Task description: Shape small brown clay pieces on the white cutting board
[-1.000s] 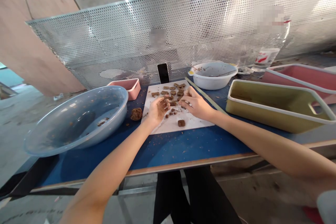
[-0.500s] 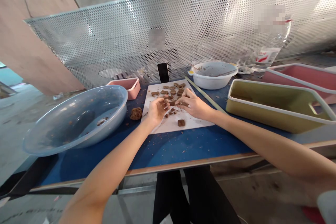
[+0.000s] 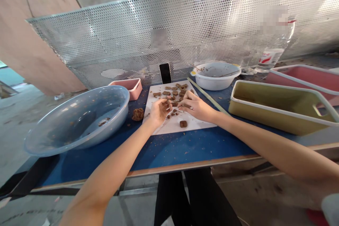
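My left hand (image 3: 159, 111) is over the left part of a white board (image 3: 159, 130), palm turned inward and fingers curled. Its fingertips are stained brown, and whatever may be inside them is hidden. Opposite it, my right hand (image 3: 195, 106) bends down with its fingers closed around a piece of brown clay, mostly covered by the hand. A short clay bar (image 3: 174, 104) lies between the hands. Small clay lumps (image 3: 173, 113) are scattered just in front of them. Nearer the board's front edge sits a clay block (image 3: 183, 124). Several shaped clay pieces (image 3: 166, 93) lie behind the hands.
Left of the board are a rough clay ball (image 3: 137, 114), a large blue basin (image 3: 79, 141) and a pink box (image 3: 136, 90). A phone (image 3: 165, 73) stands behind. To the right are a greenish strip (image 3: 209, 97), a white basin (image 3: 215, 83), an olive bin (image 3: 267, 114) and a bottle (image 3: 270, 56).
Both hands stay at almost the same spot, with only slight finger movement. The whole view has shifted very slightly; the clay pieces lie as before.
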`<state>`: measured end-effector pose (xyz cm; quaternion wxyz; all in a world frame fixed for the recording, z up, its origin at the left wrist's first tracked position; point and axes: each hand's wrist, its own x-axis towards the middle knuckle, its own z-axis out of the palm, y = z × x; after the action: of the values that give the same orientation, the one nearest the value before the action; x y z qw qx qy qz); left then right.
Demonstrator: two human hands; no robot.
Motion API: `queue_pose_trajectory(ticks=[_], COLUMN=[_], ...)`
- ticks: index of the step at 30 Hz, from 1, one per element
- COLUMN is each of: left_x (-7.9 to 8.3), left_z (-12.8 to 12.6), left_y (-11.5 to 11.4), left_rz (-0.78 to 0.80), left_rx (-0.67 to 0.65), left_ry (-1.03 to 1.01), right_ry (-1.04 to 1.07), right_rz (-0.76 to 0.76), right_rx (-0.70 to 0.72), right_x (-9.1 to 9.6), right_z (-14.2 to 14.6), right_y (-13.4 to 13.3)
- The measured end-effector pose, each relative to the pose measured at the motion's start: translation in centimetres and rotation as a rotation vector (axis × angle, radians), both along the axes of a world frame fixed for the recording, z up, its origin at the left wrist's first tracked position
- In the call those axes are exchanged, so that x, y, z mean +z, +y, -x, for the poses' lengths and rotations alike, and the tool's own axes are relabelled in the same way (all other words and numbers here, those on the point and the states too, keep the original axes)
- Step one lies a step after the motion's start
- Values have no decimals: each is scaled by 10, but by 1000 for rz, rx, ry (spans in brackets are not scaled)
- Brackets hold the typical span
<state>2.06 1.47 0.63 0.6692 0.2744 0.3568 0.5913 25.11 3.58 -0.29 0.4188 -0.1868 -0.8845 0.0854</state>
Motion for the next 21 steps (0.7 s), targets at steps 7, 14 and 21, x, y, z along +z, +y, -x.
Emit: queue_pose_trajectory(ticks=[7,14,21], left_x=[-4,-7,-3], left_z=[-5,-10,-9], left_y=[-3,-8,-9], left_rz=[-163,-381,-391], left_rx=[-214,-295,-291], left_ry=[201,408,404], right_ry=[116,146,200], right_rz=[-66,-99,-109], right_rx=[-1,-35,-137], right_x=[-3,-4,-1], right_z=[-1,2,-1], right_y=[2,-2,-7])
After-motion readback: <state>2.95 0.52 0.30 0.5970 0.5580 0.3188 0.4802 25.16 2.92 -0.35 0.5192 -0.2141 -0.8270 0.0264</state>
